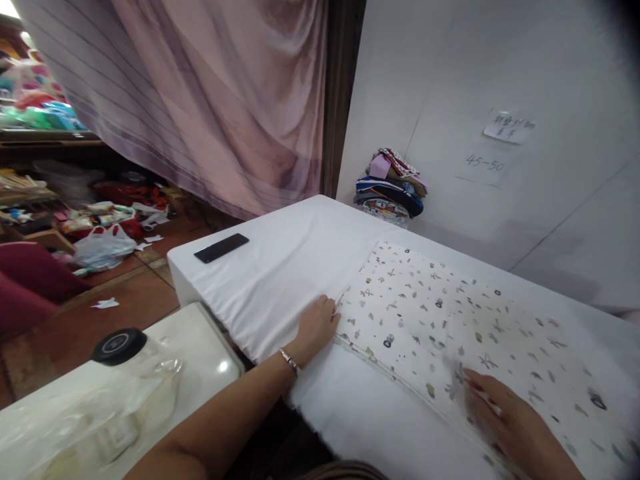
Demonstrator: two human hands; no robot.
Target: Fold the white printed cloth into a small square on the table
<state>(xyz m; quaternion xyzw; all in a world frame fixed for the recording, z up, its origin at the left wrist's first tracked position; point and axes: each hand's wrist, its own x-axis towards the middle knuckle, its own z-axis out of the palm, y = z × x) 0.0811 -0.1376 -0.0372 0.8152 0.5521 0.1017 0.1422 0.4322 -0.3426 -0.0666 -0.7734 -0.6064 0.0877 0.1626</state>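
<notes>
A white cloth (400,300), printed with small leaf and insect-like figures, lies folded in layers on the white-covered table. My left hand (316,328), with a metal bracelet at the wrist, is at the cloth's left edge near the front corner. Its fingers are bent and closed on that edge. Over the near right part of the cloth is my right hand (510,413), slightly blurred. Its thumb and fingers are pinched together on the cloth, and a bit of white shows between them.
A black phone (221,248) lies on the white table cover (280,267). At left, a white surface (200,333) bears a black-lidded clear container (120,347) and plastic wrap. Folded clothes (390,187) are stacked by the wall. A pink curtain (225,87) hangs behind; bags (105,247) sit on the floor.
</notes>
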